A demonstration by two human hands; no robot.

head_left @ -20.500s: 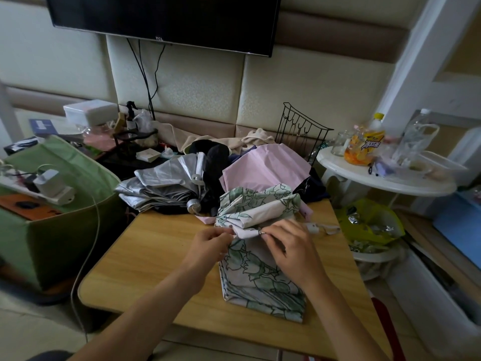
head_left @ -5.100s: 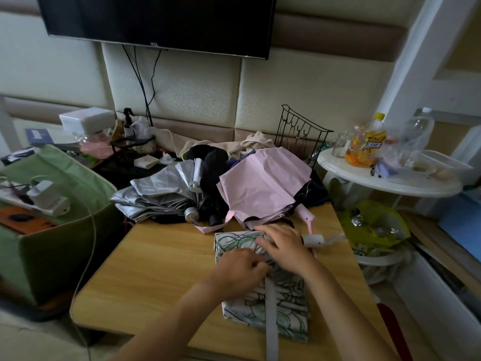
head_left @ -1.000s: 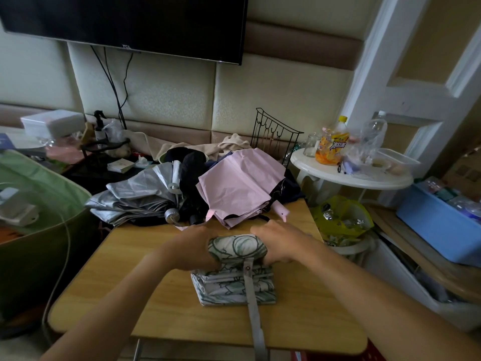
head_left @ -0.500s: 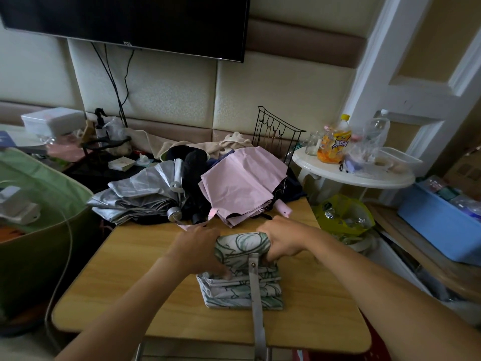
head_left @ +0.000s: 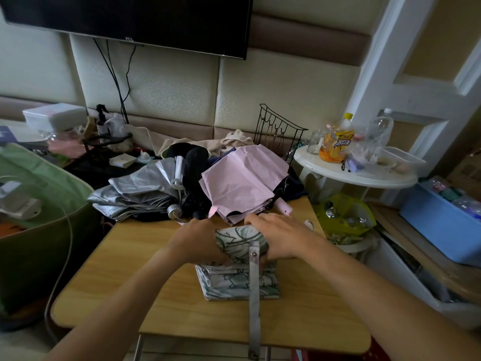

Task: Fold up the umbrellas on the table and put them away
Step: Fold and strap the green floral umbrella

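— Could any writing be read?
— "TCL" under the television [head_left: 145,19]; the yellow drink bottle [head_left: 337,142] carried a label I couldn't make out.
— Containers?
— A blue bin [head_left: 440,225] of blurred items, and a yellow-green bag [head_left: 343,213] of wrappers.
— The umbrella?
— The leaf-print umbrella [head_left: 238,277] lay on the tabletop [head_left: 125,269], its strap [head_left: 254,295] trailing forward. The left hand [head_left: 197,243] and right hand [head_left: 281,238] gripped its rolled end, fingers curled round it. Silver [head_left: 140,191] and pink [head_left: 242,181] umbrellas lay behind.

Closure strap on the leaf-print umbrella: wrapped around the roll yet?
No, the strap lies loose toward the table edge while both hands grip the leaf-print umbrella.
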